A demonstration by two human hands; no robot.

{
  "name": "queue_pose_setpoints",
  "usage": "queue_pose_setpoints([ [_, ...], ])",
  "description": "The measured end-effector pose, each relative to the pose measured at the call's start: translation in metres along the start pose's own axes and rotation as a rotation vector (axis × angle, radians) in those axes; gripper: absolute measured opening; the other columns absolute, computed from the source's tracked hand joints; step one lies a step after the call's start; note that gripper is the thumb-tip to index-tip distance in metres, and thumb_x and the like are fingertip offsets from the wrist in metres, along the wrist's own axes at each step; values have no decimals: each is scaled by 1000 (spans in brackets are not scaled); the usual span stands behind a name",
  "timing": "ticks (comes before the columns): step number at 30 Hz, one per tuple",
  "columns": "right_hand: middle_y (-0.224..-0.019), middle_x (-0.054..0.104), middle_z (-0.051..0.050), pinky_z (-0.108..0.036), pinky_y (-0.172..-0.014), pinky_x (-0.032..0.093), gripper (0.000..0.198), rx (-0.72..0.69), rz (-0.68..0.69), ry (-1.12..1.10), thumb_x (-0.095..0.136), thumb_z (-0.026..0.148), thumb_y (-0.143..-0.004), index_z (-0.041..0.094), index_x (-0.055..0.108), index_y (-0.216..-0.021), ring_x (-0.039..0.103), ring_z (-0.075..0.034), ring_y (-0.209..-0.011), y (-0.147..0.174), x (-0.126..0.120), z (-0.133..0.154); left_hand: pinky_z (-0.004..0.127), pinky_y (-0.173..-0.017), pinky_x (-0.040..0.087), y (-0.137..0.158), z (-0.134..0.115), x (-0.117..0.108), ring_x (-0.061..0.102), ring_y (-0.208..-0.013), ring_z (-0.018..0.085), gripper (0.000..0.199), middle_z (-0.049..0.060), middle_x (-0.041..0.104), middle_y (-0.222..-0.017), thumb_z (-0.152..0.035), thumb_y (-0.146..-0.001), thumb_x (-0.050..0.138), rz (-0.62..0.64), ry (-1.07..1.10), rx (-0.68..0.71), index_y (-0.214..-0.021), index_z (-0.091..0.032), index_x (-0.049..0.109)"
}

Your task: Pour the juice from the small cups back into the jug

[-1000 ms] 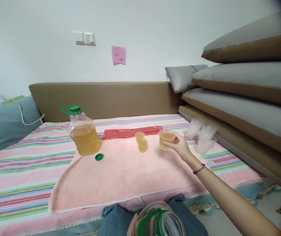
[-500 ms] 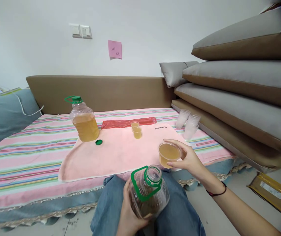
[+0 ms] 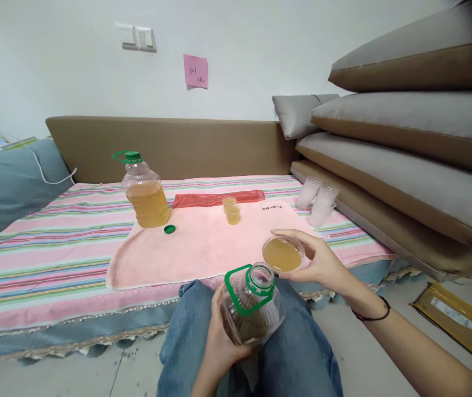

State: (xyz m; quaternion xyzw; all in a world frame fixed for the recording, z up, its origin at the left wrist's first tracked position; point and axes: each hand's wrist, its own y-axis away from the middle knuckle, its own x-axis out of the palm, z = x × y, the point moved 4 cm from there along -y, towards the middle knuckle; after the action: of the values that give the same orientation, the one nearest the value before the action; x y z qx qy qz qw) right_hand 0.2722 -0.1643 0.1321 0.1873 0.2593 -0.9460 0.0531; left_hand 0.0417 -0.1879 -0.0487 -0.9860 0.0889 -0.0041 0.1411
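Note:
My left hand (image 3: pixel 224 331) is wrapped round a clear plastic jug (image 3: pixel 256 317) with a green handle, its uncapped mouth facing up between my knees. In my right hand (image 3: pixel 314 256) is a clear plastic cup (image 3: pixel 282 255) of yellowish liquid, tilted towards the jug and just above and beside its mouth. No stream shows between them. A capped jug (image 3: pixel 147 198), partly filled with amber liquid, stands at the left of the pink towel (image 3: pixel 203 251). Near it lies a green cap (image 3: pixel 170 229). Two small cups of yellow liquid (image 3: pixel 232 214) stand mid-towel, one behind the other.
Stacked clear cups (image 3: pixel 322 205) stand at the right on the striped cloth (image 3: pixel 54 248). A red plastic strip (image 3: pixel 198 199) lies behind the towel. Grey-brown cushions (image 3: pixel 405 118) are piled at the right, and a yellow-wrapped package (image 3: pixel 455 314) lies on the floor.
My right hand has tipped the cup further towards the jug and brought it closer to the mouth. My left hand still holds the jug. The view has shifted slightly downward.

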Motion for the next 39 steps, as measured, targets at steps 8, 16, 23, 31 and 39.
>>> queue_pose_setpoints([
  [8,-139,60,-8,-39,-106,49,67,0,58,96,89,30,-69,26,64,-131,56,-28,-129,-2,-3,8,56,-114,43,-1,-10,0,54,-134,37,110,15,53,-142,-27,-57,86,10,-21,10,-148,-25,24],
  [16,-137,61,-7,-41,-115,42,64,-25,91,175,86,23,-68,24,65,-129,57,-28,-129,-8,-6,18,56,-114,43,2,-3,1,53,-134,36,115,14,52,-144,-26,-55,88,9,9,-5,-149,-26,22],
  [23,-134,64,-7,-41,-112,45,62,-48,111,227,79,16,-67,22,67,-127,58,-29,-127,-14,-12,28,56,-114,43,1,-6,2,52,-135,37,113,16,51,-143,-22,-56,86,23,30,-14,-149,-24,21],
  [31,-134,64,-5,-37,-110,45,67,-106,134,292,74,9,-64,23,66,-128,59,-26,-125,-16,-14,35,58,-116,40,0,-11,2,51,-136,37,112,16,51,-144,-27,-55,88,34,17,-25,-146,-24,23],
  [39,-133,65,-5,-36,-104,47,62,-169,145,375,74,13,-67,24,65,-128,61,-27,-122,-19,-15,44,57,-116,40,1,-9,1,49,-138,37,113,15,48,-147,-24,-56,86,33,-7,-49,-148,-26,20],
])
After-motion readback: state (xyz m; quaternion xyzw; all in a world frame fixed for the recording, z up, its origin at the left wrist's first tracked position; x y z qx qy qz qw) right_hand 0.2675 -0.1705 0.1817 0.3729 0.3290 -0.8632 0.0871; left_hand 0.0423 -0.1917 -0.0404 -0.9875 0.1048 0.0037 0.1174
